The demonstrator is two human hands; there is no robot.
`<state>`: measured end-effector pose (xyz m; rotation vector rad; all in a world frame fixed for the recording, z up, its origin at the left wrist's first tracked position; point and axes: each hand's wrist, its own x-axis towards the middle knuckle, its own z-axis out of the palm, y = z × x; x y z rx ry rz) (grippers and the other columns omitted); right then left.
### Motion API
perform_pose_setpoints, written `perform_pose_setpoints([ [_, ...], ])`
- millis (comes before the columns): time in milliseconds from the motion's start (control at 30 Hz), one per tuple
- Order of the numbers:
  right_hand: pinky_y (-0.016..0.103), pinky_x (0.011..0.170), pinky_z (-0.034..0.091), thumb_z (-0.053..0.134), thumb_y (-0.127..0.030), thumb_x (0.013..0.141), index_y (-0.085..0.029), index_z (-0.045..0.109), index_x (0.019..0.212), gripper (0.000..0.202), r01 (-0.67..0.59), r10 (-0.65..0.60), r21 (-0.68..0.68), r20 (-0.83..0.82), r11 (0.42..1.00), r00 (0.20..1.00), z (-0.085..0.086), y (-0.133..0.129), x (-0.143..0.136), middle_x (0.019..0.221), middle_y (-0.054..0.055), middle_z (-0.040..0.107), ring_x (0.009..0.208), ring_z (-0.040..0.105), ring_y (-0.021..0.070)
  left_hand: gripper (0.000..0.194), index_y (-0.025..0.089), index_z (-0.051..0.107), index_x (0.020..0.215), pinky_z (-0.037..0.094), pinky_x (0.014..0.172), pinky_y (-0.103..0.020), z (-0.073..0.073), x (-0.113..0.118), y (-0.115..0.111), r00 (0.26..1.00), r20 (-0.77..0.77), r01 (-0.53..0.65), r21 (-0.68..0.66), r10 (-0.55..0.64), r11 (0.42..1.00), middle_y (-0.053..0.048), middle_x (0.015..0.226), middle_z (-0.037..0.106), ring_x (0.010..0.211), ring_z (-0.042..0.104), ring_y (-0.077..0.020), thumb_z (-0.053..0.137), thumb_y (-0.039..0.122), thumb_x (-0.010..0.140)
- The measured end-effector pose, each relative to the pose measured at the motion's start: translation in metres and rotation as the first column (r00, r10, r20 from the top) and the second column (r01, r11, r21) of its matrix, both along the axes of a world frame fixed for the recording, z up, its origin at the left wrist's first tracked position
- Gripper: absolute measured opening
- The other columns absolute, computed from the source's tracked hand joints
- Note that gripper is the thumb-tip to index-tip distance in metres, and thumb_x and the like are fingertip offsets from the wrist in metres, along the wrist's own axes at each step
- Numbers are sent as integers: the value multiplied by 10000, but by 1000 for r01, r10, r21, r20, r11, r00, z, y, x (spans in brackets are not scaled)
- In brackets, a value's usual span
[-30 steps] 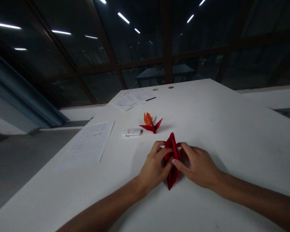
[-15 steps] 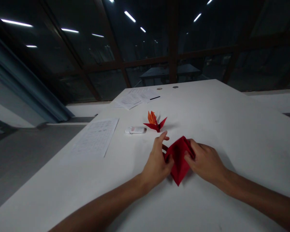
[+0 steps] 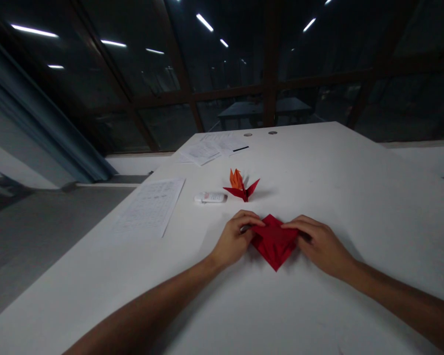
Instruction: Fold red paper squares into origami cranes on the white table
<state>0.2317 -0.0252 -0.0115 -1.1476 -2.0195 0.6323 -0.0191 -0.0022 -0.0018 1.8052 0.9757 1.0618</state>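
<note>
The left hand (image 3: 235, 239) curls in close, its fingers and thumb narrowed on the left corner of a piece of folded red paper (image 3: 275, 242); the right hand (image 3: 323, 244) has the opposite corner in a similar narrow grip, its index fingertip lying on the upper face. Much of each thumb is hidden. Behind everything stretches a wall of dark windows (image 3: 222, 64) in brown frames, with strips of light reflected in the panes. Before it stands the white table (image 3: 358, 197), over which both forearms reach. At the far left a blue curtain (image 3: 50, 116) hangs in folds. Several loose papers (image 3: 206, 149) overlap near the table's far end, and a single printed sheet (image 3: 151, 204) lies nearer, along the left edge. The red paper sits between the two hands, roughly diamond-shaped, one point toward the person; whether its underside touches the tabletop cannot be told. Just beyond it stands an orange and red origami figure (image 3: 250, 190), its red points spread to either side. A white bottle (image 3: 210, 197) with printing lies just left of that figure. Beside the loose papers is a thin black strip (image 3: 240, 148). Farther back, two small round discs (image 3: 247, 134) are set near the table's far edge.
</note>
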Motion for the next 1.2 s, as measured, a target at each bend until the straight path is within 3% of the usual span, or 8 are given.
perform_pose_setpoints([
  [267, 363, 845, 568, 550, -195, 912, -277, 751, 1117, 298, 47, -62, -152, -97, 987, 993, 1, 1, -3, 1036, 27, 784, 936, 723, 223, 255, 229, 783, 1034, 487, 1057, -398, 1, -4, 2, 996, 16, 87, -2, -87, 996, -92, 1194, 690, 1141, 644, -221, 540, 215, 958],
  [500, 379, 961, 546, 507, -167, 893, -257, 746, 1187, 390, 6, -68, -269, -224, 963, 972, -1, 1, -1, 1187, 36, 766, 1080, 709, 229, 234, 238, 795, 1022, 482, 1058, -441, 3, -6, 1, 985, 121, 136, -110, -123, 985, -99, 1267, 677, 1194, 629, -266, 611, 192, 886],
  [667, 452, 1076, 479, 479, -347, 989, -237, 766, 1138, 341, -11, -78, -283, -302, 959, 950, 2, 2, 0, 1225, 78, 752, 1215, 652, 278, 250, 227, 767, 1123, 432, 1117, -465, 9, -6, -4, 977, 132, 179, -90, -166, 980, -121, 1347, 633, 1280, 575, -288, 627, 301, 930],
  [800, 407, 931, 540, 551, -462, 976, -238, 738, 1122, 327, 3, -78, -306, -234, 952, 969, -4, 4, -3, 1121, 72, 768, 1055, 693, 270, 190, 214, 737, 1074, 448, 1099, -408, 5, -3, -3, 992, 92, 94, -64, -88, 993, -114, 1310, 609, 1248, 575, -246, 667, 306, 924],
  [900, 348, 828, 545, 625, -403, 938, -236, 695, 1097, 241, -20, -68, -325, -257, 945, 964, -8, 4, -6, 1034, 42, 764, 935, 700, 229, 293, 222, 687, 1082, 501, 991, -335, -2, -2, -1, 992, 120, 57, -108, -44, 992, -104, 1345, 541, 1231, 557, -237, 762, 182, 802],
  [1000, 327, 823, 532, 629, -341, 937, -232, 608, 1143, 234, -65, -78, -368, -361, 928, 929, -8, 4, -8, 1059, 44, 754, 940, 702, 206, 410, 230, 633, 1118, 517, 900, -294, -6, -2, -1, 975, 217, 90, -167, -53, 982, -89, 1374, 501, 1129, 571, -201, 765, 121, 746],
  [1133, 317, 739, 511, 629, -329, 941, -241, 483, 1254, 357, -104, -89, -412, -423, 905, 902, -5, 3, -10, 937, 27, 756, 803, 690, 189, 586, 257, 512, 1260, 508, 794, -270, -3, -1, -2, 957, 281, 161, -311, -71, 937, -37, 1071, 609, 923, 599, -159, 770, 134, 749],
  [1200, 323, 727, 507, 629, -350, 943, -241, 466, 1274, 384, -121, -84, -428, -430, 895, 899, -4, 3, -11, 913, 27, 756, 793, 691, 198, 585, 253, 492, 1265, 502, 773, -272, 0, -1, -3, 961, 266, 165, -346, -72, 924, -25, 1016, 619, 880, 605, -156, 779, 165, 763],
])
